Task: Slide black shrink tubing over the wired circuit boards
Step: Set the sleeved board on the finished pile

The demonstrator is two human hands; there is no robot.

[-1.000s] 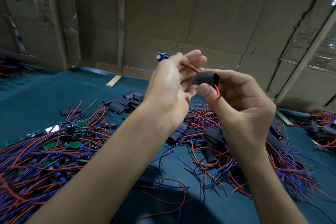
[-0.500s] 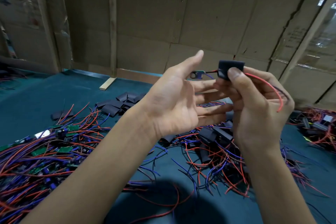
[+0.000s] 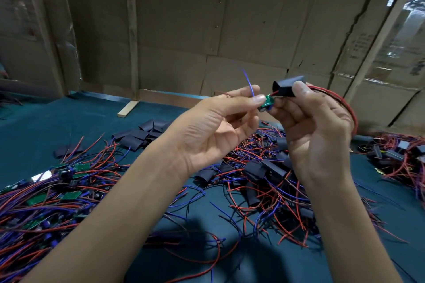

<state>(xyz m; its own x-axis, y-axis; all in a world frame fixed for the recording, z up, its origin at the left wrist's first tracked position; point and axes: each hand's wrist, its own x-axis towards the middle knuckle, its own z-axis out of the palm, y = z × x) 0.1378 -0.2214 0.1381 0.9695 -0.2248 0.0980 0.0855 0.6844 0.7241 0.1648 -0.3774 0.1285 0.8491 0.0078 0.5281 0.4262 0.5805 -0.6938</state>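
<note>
Two hands raised over teal table point(image 3: 46, 122). Left hand point(image 3: 213, 131) pinches green circuit board point(image 3: 266, 102), blue wire point(image 3: 248, 80) sticking up. Right hand point(image 3: 319, 131) pinches black shrink tubing point(image 3: 287, 86) just beside board, red wire point(image 3: 345, 103) running through it. Loose tubing pieces point(image 3: 142, 133), wired boards pile point(image 3: 57, 190) below.

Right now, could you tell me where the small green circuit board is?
Head view, centre-right: the green circuit board is pinched by the left hand, beside the black tubing the right hand holds.
</note>
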